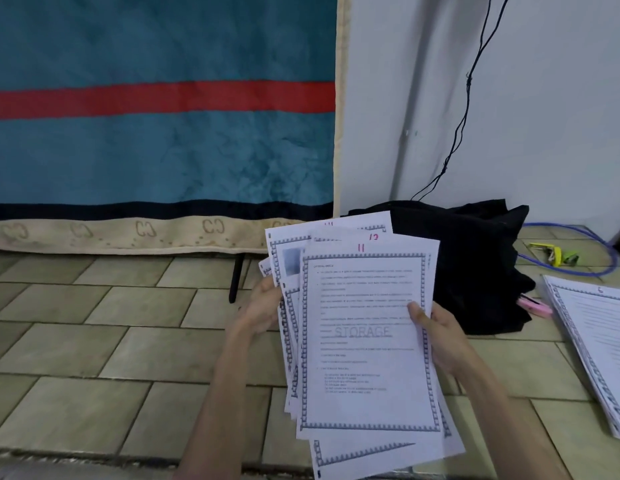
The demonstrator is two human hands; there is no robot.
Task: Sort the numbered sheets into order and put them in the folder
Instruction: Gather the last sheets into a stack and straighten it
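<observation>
blanket: big teal blanket (156, 140) with a red stripe hangs at the back, tan hem at floor level
wall: white wall (509, 98) to the right, thin black cable (471, 81) running down it
floor: tiled floor (93, 341), all the paper work happens over it
black bag: dark bag (468, 258) slumped against the wall, just behind the held sheets; something pink (535, 305) at its right edge
side pile: second pile of sheets (592, 341) lying on the floor at right, top sheet marked 6, well apart from the hands
held sheets: fanned stack of sheets (364, 341) held up over the floor, front page marked 11, a 12 showing behind it, another number further back too cut off to read
left hand: left hand (265, 306) grips the stack's left edge, fingers hidden behind the paper
right hand: right hand (440, 336) pinches the right edge, thumb on the front page
small stuff: blue cable loop (578, 251) and a yellow-green clip thing (552, 253) on the floor by the wall
folder: none in view
progress: mid-sort, I'd say; one pile set down, a handful of sheets left to order, nothing filed yet
</observation>
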